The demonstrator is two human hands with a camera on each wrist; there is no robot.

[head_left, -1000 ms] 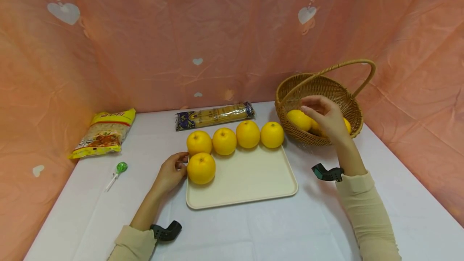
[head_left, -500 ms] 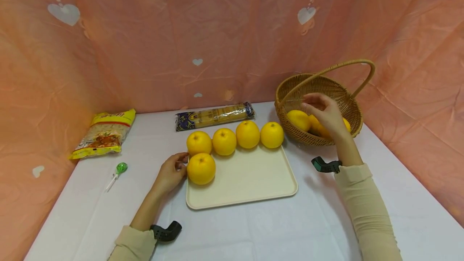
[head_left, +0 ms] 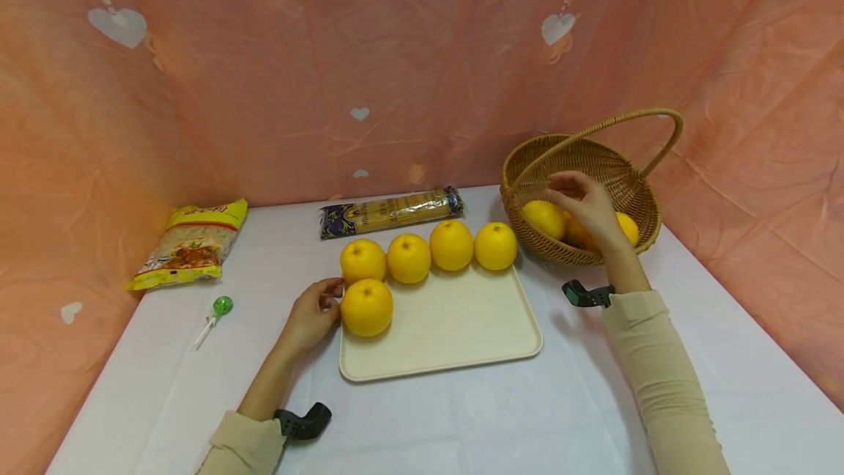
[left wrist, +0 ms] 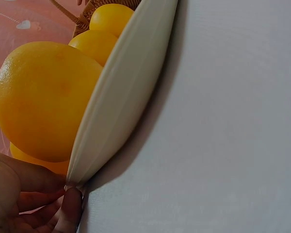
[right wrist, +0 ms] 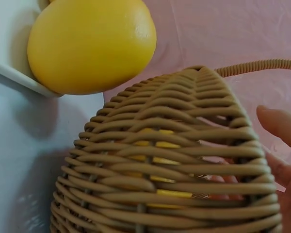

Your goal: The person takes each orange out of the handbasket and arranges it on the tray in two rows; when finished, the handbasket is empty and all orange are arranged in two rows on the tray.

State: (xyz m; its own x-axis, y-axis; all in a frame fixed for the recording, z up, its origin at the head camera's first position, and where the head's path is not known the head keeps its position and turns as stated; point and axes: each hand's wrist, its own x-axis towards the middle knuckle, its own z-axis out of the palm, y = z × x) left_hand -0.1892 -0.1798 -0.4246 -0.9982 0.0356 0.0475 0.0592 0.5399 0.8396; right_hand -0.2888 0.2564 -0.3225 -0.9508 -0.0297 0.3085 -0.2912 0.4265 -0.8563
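Left hand (head_left: 310,317) pinches tray (head_left: 461,343) corner; noodle packet (head_left: 390,211) behind.

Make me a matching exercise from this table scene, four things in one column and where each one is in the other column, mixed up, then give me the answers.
Things:
1. left hand
2. right hand
3. lollipop
4. noodle packet

Places:
A. lying behind the row of four oranges
B. reaching into the wicker basket
C. at the near left corner of the cream tray
D. on the table, left of the tray

Pairs: 1-C, 2-B, 3-D, 4-A
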